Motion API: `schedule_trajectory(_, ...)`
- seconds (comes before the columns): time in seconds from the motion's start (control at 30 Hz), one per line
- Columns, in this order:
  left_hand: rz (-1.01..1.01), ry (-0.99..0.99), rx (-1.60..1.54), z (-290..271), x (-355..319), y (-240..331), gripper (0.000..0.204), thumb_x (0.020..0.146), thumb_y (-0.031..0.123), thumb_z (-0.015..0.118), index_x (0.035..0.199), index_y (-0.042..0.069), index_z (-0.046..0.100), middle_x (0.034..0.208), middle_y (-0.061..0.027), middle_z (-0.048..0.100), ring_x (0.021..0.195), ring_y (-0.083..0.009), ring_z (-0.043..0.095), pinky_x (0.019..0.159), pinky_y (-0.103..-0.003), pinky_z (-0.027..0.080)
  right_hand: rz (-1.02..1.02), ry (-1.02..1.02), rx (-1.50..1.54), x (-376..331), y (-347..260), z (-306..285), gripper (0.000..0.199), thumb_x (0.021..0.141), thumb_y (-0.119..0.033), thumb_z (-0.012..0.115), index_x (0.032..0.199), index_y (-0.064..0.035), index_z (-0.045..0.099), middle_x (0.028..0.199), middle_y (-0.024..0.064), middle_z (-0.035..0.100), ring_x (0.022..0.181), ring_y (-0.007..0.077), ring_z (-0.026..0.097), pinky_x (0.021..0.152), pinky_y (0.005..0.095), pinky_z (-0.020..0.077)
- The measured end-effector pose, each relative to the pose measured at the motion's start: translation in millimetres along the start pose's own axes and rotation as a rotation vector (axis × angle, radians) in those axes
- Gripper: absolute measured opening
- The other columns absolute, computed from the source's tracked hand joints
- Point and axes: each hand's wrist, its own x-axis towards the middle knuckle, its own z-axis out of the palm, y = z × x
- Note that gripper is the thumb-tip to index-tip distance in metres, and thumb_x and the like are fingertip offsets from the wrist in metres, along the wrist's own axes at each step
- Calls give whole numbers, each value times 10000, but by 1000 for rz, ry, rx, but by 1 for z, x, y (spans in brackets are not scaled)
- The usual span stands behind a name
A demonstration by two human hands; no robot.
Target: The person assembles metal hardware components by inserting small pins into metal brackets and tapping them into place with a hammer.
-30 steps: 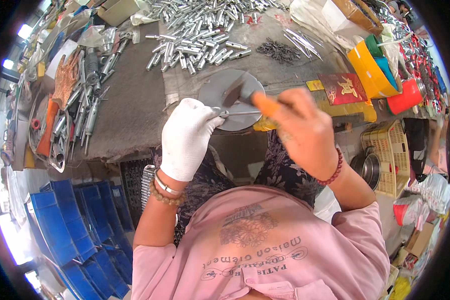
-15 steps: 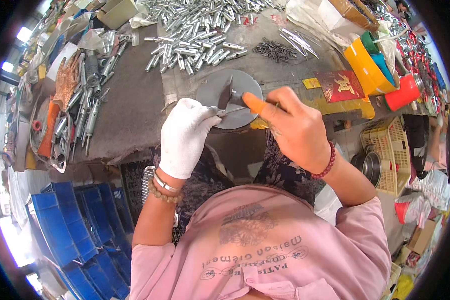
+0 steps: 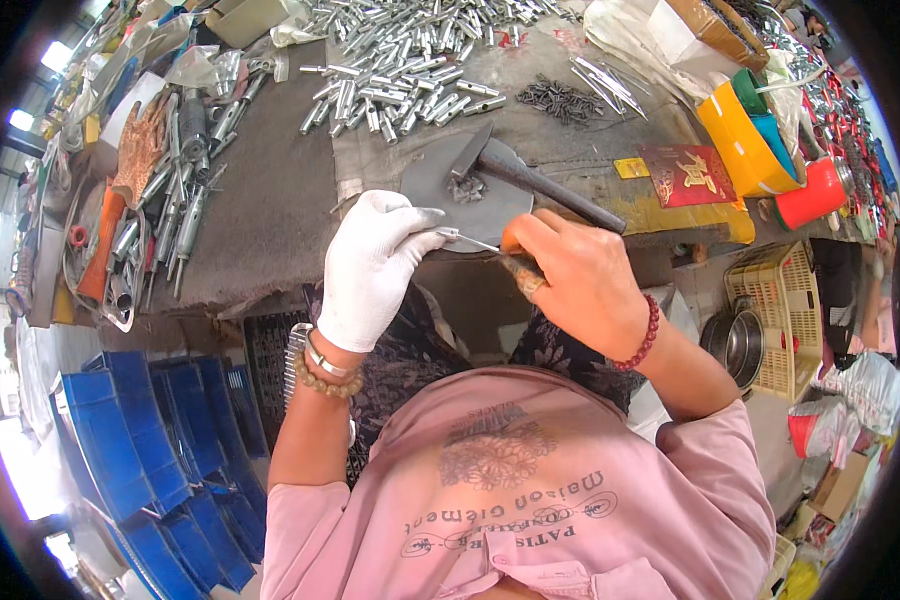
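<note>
In a white glove, my left hand (image 3: 368, 275) pinches a small silvery metal piece (image 3: 449, 233) at the near edge of a round grey plate (image 3: 425, 183). My right hand (image 3: 588, 282), with an orange cover on a finger, is closed on a thin metal rod (image 3: 478, 243). The rod's tip meets or enters the piece; which of these I cannot tell. A hammer (image 3: 560, 193) lies on the plate, its handle slanting to the right past the plate's rim. Beside its head is a little heap of small dark pins (image 3: 466, 188).
Many silvery metal tubes (image 3: 410, 90) are heaped at the back. Nearby lie dark pins (image 3: 560, 100) and thin rods (image 3: 610, 85). Tools (image 3: 175, 210) crowd the left; a yellow container (image 3: 740, 140) and red flask (image 3: 815, 188) stand right. Blue bins (image 3: 120, 430) are below left.
The hammer has left my right hand and now lies on the plate. My right hand has moved down and now grips the thin rod. My left hand stays near the plate's edge.
</note>
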Motion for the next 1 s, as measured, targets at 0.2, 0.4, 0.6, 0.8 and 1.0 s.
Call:
schedule_trajectory(0.2, -318, 279, -96, 21, -33, 16, 367, 956, -3, 729, 1322, 24, 727, 1000, -75, 727, 842, -164, 672, 774, -313, 552, 317, -263, 662, -7, -4, 13, 214, 973, -30, 719, 1171, -15, 640, 723, 36, 550, 626, 108, 521, 582, 314, 428)
schedule_trajectory(0.4, -805, 164, -712, 31, -42, 47, 582, 1072, 64, 589, 1638, 77, 453, 932, -29, 719, 657, -59, 623, 545, -215, 500, 478, -269, 867, -17, -20, 18, 261, 906, 19, 690, 1153, 13, 607, 705, 116, 562, 613, 238, 482, 605, 386, 420)
schedule_trajectory(0.6, -771, 223, -721, 25, -48, 51, 608, 1062, 118, 634, 1613, -9, 411, 979, -73, 761, 651, -49, 581, 548, -191, 455, 433, -277, 801, -18, -38, 31, 290, 909, 12, 701, 1183, -4, 605, 746, 125, 594, 652, 221, 541, 628, 374, 456)
schedule_trajectory(0.8, -735, 379, -783, 4, -67, 36, 671, 985, 63, 749, 1588, 24, 455, 959, -38, 731, 659, -33, 522, 563, -202, 414, 301, -217, 753, -16, -39, 31, 526, 929, 75, 705, 1433, -44, 610, 1061, 67, 716, 822, 129, 656, 723, 278, 553)
schedule_trajectory(1.0, -936, 569, -253, -56, -180, -22, 643, 960, 123, 748, 1548, 2, 518, 983, -62, 735, 720, -74, 585, 621, -240, 471, 329, -15, 819, 9, 9, 22, 479, 1056, -35, 550, 1535, -13, 543, 1053, 37, 703, 725, 56, 616, 637, 202, 502)
